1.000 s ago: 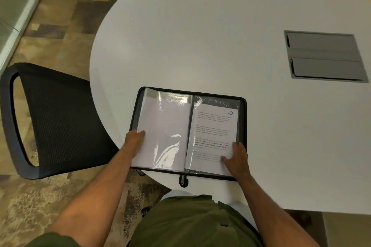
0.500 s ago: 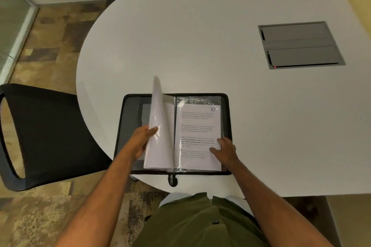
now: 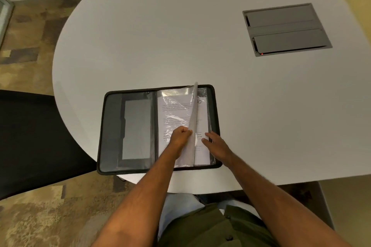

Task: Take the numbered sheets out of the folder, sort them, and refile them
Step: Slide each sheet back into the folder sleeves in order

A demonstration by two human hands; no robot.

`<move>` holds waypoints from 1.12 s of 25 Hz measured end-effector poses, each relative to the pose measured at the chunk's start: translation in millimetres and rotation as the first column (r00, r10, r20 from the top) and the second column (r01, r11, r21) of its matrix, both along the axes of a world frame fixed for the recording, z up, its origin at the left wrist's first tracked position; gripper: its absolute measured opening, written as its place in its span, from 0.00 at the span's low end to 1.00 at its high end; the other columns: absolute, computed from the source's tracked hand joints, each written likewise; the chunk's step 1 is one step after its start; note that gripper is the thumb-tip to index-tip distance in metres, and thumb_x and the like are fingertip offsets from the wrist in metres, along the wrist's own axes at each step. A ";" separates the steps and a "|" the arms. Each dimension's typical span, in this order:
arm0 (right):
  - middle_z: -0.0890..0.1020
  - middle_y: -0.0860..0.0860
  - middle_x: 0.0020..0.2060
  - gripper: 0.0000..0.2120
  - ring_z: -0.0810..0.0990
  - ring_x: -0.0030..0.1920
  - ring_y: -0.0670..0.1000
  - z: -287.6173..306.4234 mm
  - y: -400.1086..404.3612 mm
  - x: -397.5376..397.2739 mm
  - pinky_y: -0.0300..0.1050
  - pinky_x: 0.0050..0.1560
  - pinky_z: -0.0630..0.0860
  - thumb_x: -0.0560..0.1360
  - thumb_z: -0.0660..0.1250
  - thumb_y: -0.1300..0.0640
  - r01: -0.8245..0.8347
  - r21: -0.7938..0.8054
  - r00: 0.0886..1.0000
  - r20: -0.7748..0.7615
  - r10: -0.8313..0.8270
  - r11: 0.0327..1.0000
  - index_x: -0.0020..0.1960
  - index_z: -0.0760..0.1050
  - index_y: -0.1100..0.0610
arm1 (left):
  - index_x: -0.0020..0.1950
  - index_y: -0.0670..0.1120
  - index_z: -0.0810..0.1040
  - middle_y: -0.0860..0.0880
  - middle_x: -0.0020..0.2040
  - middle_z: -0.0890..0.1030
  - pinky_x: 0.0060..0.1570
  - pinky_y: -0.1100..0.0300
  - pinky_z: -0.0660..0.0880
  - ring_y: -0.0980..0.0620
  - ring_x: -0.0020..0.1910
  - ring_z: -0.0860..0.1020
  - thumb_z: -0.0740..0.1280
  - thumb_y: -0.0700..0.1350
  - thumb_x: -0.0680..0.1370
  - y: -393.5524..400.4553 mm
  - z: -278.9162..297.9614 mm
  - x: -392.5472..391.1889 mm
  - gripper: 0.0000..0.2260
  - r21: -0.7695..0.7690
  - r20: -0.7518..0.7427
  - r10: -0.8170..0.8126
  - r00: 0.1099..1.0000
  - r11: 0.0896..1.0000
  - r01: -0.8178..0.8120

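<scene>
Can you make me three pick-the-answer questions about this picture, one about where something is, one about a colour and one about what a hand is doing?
1. Where does the folder lie?
A. On the chair
B. On the table's near edge
C. On the floor

2. What colour is the table?
A. White
B. Red
C. Green

3. What is the left hand doing?
A. Hanging idle
B. Lying flat on the table
C. Holding a clear sleeve

Answers: 1 B, the open folder sits on the table just before the person. 2 A, the tabletop is white. 3 C, its fingers curl round the lifted sleeve, while the right hand rests open on the numbered sheet.
</scene>
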State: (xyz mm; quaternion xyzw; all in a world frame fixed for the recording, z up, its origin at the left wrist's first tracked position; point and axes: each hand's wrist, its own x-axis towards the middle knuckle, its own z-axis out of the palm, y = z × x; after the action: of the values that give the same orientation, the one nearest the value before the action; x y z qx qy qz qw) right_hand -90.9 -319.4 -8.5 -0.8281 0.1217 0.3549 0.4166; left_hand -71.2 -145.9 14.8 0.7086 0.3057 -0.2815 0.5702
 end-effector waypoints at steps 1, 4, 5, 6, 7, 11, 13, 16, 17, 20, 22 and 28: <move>0.63 0.50 0.81 0.26 0.65 0.79 0.54 0.3 -1.0 -2.2 0.53 0.78 0.65 0.85 0.61 0.46 -0.006 0.016 1.000 0.004 0.006 1.000 0.80 0.65 0.52 | 0.52 0.45 0.79 0.46 0.51 0.81 0.47 0.58 0.76 0.47 0.50 0.79 0.66 0.46 0.83 -5.4 -6.5 -1.4 0.06 0.008 0.013 -0.031 0.999 0.999 0.031; 0.74 0.48 0.73 0.20 0.75 0.71 0.53 -2.8 -2.4 -8.7 0.51 0.70 0.74 0.86 0.61 0.50 0.049 0.111 0.999 0.006 -0.050 0.993 0.77 0.68 0.49 | 0.57 0.43 0.82 0.46 0.56 0.82 0.56 0.55 0.76 0.46 0.56 0.79 0.68 0.46 0.83 -15.6 -17.0 -7.4 0.08 0.030 0.047 -0.139 0.989 0.990 0.138; 0.75 0.47 0.70 0.21 0.75 0.69 0.51 -0.7 -2.5 -11.0 0.51 0.68 0.75 0.86 0.61 0.50 0.064 0.128 0.998 0.012 -0.067 0.990 0.78 0.66 0.47 | 0.59 0.44 0.82 0.47 0.57 0.82 0.59 0.54 0.76 0.46 0.58 0.79 0.68 0.46 0.83 -17.0 -18.0 -10.0 0.09 0.045 0.058 -0.169 0.984 0.985 0.167; 0.74 0.45 0.69 0.24 0.75 0.68 0.49 -0.3 -3.0 -13.7 0.51 0.69 0.75 0.86 0.61 0.50 0.071 0.136 0.997 0.033 -0.076 0.988 0.80 0.62 0.46 | 0.61 0.44 0.82 0.47 0.59 0.82 0.63 0.53 0.75 0.47 0.59 0.79 0.67 0.46 0.83 -17.3 -18.6 -12.9 0.10 0.059 0.065 -0.199 0.978 0.979 0.195; 0.72 0.44 0.71 0.27 0.74 0.69 0.49 -0.3 -3.4 -16.5 0.52 0.70 0.74 0.86 0.61 0.52 0.068 0.132 0.995 0.067 -0.078 0.989 0.82 0.58 0.45 | 0.62 0.45 0.82 0.48 0.61 0.81 0.65 0.52 0.75 0.47 0.61 0.78 0.67 0.47 0.83 -16.2 -21.2 -15.5 0.11 0.065 0.066 -0.227 0.972 0.973 0.223; 0.60 0.51 0.81 0.32 0.66 0.77 0.54 -1.0 -1.6 -30.5 0.52 0.75 0.69 0.84 0.61 0.62 -0.050 -0.002 0.979 0.197 0.049 0.999 0.84 0.53 0.50 | 0.65 0.47 0.81 0.48 0.65 0.81 0.69 0.48 0.75 0.47 0.63 0.78 0.67 0.50 0.83 -3.9 -24.5 -26.2 0.12 0.070 0.044 -0.339 0.940 0.939 0.336; 0.54 0.52 0.83 0.30 0.60 0.81 0.54 1.0 0.8 -37.4 0.49 0.78 0.63 0.83 0.62 0.62 -0.140 -0.111 0.971 0.181 0.159 0.984 0.83 0.58 0.55 | 0.65 0.47 0.81 0.48 0.65 0.81 0.68 0.50 0.74 0.47 0.63 0.78 0.67 0.49 0.84 6.6 -23.7 -30.4 0.12 0.099 0.064 -0.369 0.927 0.927 0.362; 0.51 0.52 0.84 0.29 0.55 0.82 0.54 -4.3 4.6 -46.9 0.50 0.79 0.59 0.84 0.62 0.58 -0.253 -0.213 0.952 0.118 0.282 0.944 0.83 0.58 0.56 | 0.64 0.44 0.82 0.48 0.62 0.81 0.63 0.57 0.73 0.49 0.61 0.79 0.66 0.45 0.84 35.7 -21.4 -35.7 0.11 0.169 0.110 -0.347 0.931 0.930 0.326; 0.50 0.52 0.84 0.30 0.53 0.83 0.54 -6.3 6.1 -49.5 0.51 0.80 0.58 0.84 0.61 0.57 -0.270 -0.239 0.948 0.102 0.301 0.933 0.83 0.56 0.55 | 0.63 0.44 0.83 0.48 0.61 0.82 0.61 0.57 0.74 0.48 0.60 0.79 0.66 0.43 0.83 48.6 -19.9 -37.4 0.11 0.187 0.129 -0.319 0.939 0.938 0.293; 0.48 0.51 0.84 0.31 0.49 0.83 0.53 -8.4 11.5 -53.8 0.53 0.81 0.56 0.84 0.60 0.55 -0.270 -0.294 0.949 0.077 0.305 0.917 0.84 0.53 0.53 | 0.59 0.44 0.83 0.47 0.56 0.83 0.59 0.54 0.77 0.47 0.56 0.81 0.66 0.42 0.83 98.5 -16.8 -44.9 0.08 0.268 0.146 -0.218 0.965 0.948 0.174; 0.49 0.50 0.84 0.32 0.49 0.83 0.53 -6.9 15.5 -56.3 0.54 0.80 0.56 0.84 0.60 0.54 -0.245 -0.328 0.957 0.068 0.282 0.912 0.84 0.53 0.52 | 0.58 0.44 0.83 0.46 0.55 0.83 0.59 0.50 0.79 0.46 0.55 0.81 0.65 0.41 0.83 138.9 -16.3 -51.5 0.08 0.363 0.127 -0.176 0.976 0.924 0.119; 0.50 0.52 0.84 0.34 0.50 0.83 0.56 -15.7 24.6 -73.4 0.59 0.78 0.61 0.82 0.63 0.56 -0.169 -0.396 0.967 0.112 0.230 0.903 0.84 0.53 0.51 | 0.62 0.40 0.83 0.38 0.62 0.81 0.62 0.46 0.75 0.35 0.63 0.77 0.70 0.42 0.79 244.3 -26.6 -73.1 0.12 0.685 -0.021 -0.006 1.000 0.728 0.018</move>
State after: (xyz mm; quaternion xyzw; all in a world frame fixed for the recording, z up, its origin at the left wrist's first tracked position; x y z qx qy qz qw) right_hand -164.2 -294.8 -24.2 -0.9267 0.0700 0.2994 0.2162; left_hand -144.3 98.4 -11.7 0.8685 0.3881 -0.1587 0.2643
